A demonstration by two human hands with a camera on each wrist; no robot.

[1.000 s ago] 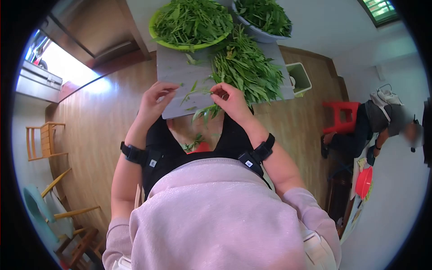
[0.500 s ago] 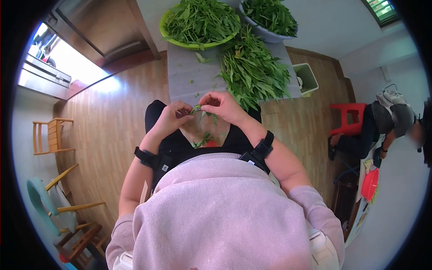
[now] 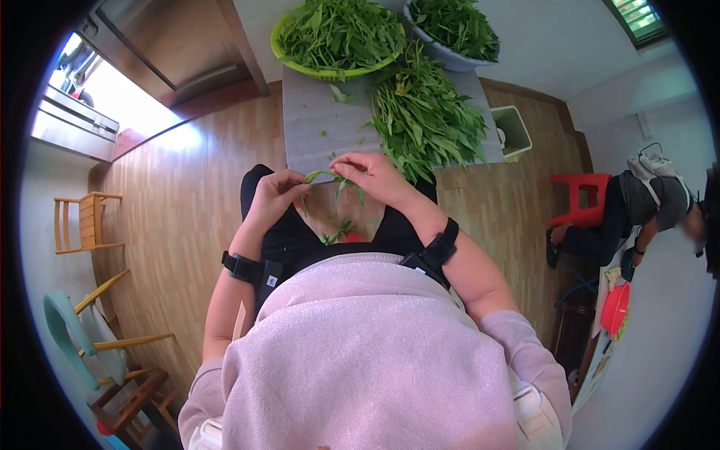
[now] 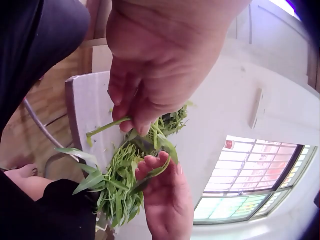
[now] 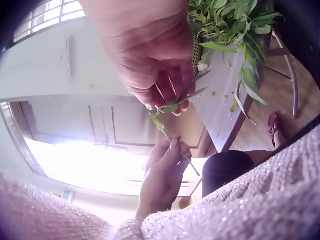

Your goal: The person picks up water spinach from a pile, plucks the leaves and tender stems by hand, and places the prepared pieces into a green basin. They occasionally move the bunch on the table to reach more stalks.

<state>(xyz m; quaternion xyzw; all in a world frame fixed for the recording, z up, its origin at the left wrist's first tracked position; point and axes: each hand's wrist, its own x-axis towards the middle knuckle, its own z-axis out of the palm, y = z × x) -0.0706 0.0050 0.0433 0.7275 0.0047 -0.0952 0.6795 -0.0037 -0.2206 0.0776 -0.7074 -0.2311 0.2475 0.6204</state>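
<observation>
Over my lap, at the grey table's near edge, my two hands hold a green leafy stem, apparently water spinach (image 3: 321, 173), between them. My left hand (image 3: 276, 193) pinches one end with thumb and fingers; in the left wrist view a cut length of stem (image 4: 107, 126) sticks out past those fingertips. My right hand (image 3: 375, 178) pinches the leafy part, and leaves hang below its fingers. A large heap of the same greens (image 3: 427, 112) lies on the table (image 3: 315, 131), beyond my right hand. Small leaf scraps are scattered on the tabletop.
A yellow-green basket (image 3: 330, 75) and a blue-grey basin (image 3: 450, 60), both heaped with greens, stand at the table's far end. A pale bin (image 3: 523, 124) is right of the table. Farther right, a person (image 3: 637, 202) is by a red stool (image 3: 581, 196). Greens (image 3: 341, 231) lie low between my knees.
My hands came back from over the table toward my lap and met on the stem. Since then the left hand has drawn slightly left, with the stem bowed between both hands.
</observation>
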